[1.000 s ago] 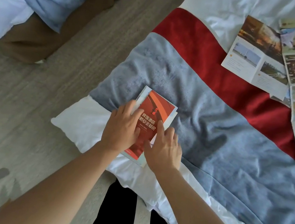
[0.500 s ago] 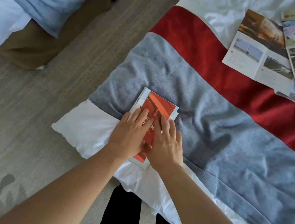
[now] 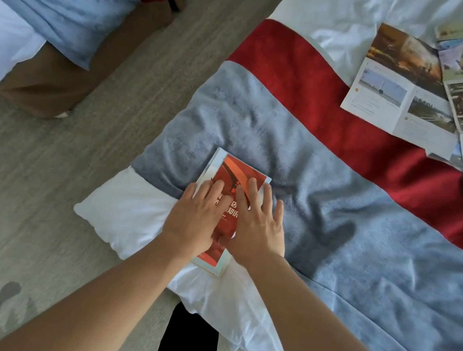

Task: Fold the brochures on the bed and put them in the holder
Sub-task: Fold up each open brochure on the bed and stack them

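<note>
- Left hand (image 3: 196,221) and right hand (image 3: 257,225) lay flat, fingers straight, pressing the folded red brochure (image 3: 237,176) on the bed's grey blanket (image 3: 338,224) — creasing step.
- Next — lift it; holder unseen.

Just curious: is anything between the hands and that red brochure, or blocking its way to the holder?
Nothing lies between them: the left hand and right hand press flat on the red brochure. No holder is in view.

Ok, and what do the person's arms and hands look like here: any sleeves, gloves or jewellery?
Both forearms are bare as far as the frame shows, no sleeves. The left hand and right hand wear no gloves, and no rings, watch or bracelet are visible.
</note>
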A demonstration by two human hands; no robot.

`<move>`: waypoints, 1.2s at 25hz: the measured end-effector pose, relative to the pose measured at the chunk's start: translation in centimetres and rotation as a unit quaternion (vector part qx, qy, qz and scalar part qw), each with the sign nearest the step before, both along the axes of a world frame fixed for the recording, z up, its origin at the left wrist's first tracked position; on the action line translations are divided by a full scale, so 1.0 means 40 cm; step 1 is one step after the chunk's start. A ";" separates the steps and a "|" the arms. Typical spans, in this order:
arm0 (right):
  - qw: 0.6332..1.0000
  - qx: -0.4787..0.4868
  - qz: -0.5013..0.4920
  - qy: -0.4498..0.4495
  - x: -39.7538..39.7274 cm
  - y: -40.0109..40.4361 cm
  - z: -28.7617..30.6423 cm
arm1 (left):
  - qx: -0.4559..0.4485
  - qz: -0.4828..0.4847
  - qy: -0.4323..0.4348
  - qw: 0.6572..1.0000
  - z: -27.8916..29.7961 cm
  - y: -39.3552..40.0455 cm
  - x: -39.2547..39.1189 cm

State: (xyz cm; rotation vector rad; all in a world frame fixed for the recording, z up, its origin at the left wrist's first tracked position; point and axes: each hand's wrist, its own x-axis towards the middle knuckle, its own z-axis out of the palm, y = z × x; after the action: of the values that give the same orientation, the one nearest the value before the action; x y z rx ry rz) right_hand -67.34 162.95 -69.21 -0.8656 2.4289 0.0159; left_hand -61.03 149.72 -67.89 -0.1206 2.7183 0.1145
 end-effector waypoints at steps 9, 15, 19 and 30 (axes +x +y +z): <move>0.998 -0.013 -0.020 0.065 -0.189 0.140 0.063 | -0.033 0.008 0.005 0.999 0.064 0.063 -0.226; 0.986 0.004 -0.152 0.061 -0.350 0.335 0.089 | 0.090 0.071 0.017 0.993 0.061 0.184 -0.434; 0.977 0.000 -0.207 0.052 -0.418 0.432 0.088 | 0.300 0.299 -0.001 0.906 0.061 0.268 -0.572; 0.967 -0.036 -0.240 0.074 -0.551 0.512 0.063 | 0.502 0.631 0.122 0.579 0.026 0.392 -0.809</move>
State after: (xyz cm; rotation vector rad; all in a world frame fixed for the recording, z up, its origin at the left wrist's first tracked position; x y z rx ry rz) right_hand -89.39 183.42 -66.69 -0.2941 2.7329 -0.1947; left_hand -93.39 165.40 -66.87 -1.6746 1.7080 2.0460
